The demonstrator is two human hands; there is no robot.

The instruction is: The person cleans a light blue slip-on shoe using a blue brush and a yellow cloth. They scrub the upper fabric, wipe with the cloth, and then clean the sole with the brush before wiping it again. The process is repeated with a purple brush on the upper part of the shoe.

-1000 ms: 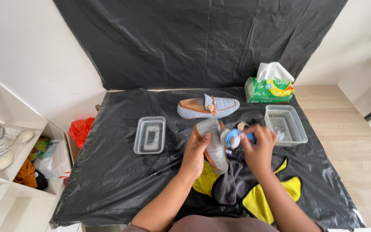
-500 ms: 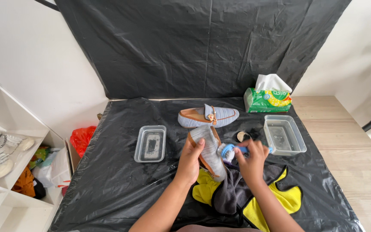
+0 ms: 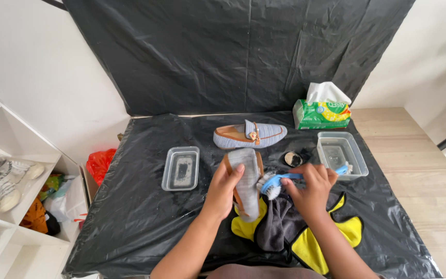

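Observation:
My left hand [image 3: 224, 187] grips a grey loafer [image 3: 245, 181] with tan trim, held sole up over the black sheet. My right hand [image 3: 309, 190] holds a blue-handled brush [image 3: 280, 181], its white bristles against the shoe's side. Below both hands lies a grey and yellow cloth [image 3: 295, 232]. The matching loafer [image 3: 250, 135] rests on its sole farther back.
A clear tray [image 3: 181, 168] with dark liquid sits at the left, a clear water tub [image 3: 341, 154] at the right, a small round tin [image 3: 292, 158] between. A green tissue pack [image 3: 322, 109] stands at the back. White shelves [image 3: 11, 196] with sneakers stand left.
The camera has tilted, shifting the scene lower in view. My hands keep the shoe and brush together; the brush has moved slightly along the shoe.

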